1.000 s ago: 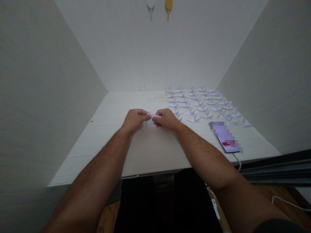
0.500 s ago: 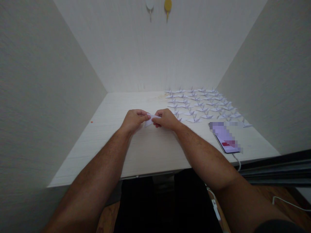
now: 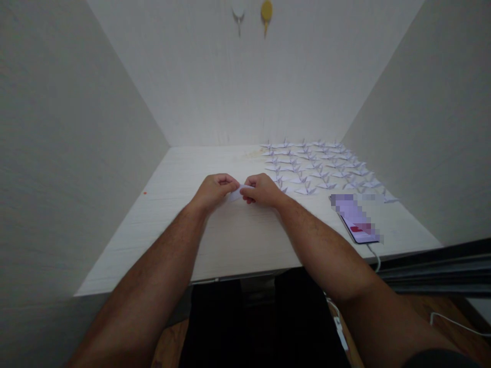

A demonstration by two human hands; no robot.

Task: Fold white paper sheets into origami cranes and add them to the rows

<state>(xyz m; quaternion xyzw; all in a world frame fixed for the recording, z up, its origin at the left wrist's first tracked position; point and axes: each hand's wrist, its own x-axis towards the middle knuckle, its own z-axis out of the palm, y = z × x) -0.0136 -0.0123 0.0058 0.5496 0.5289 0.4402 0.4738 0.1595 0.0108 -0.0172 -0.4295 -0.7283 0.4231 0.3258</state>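
A small piece of folded white paper (image 3: 238, 192) sits between my two hands just above the white table (image 3: 238, 240). My left hand (image 3: 213, 190) pinches its left end with curled fingers. My right hand (image 3: 262, 190) pinches its right end, fingers closed over it. Most of the paper is hidden by my fingers. Several finished white paper cranes (image 3: 314, 166) stand in rows on the table to the right of my hands, the nearest a little beyond my right hand.
A phone (image 3: 356, 219) lies near the table's front right edge with a white cable (image 3: 375, 258) running off the edge. Walls close the table in on the left, back and right. Two hooks (image 3: 253, 10) hang on the back wall.
Both hands have stayed together on the folded paper, with only small finger shifts. The paper shows a little less between my fingers than before.
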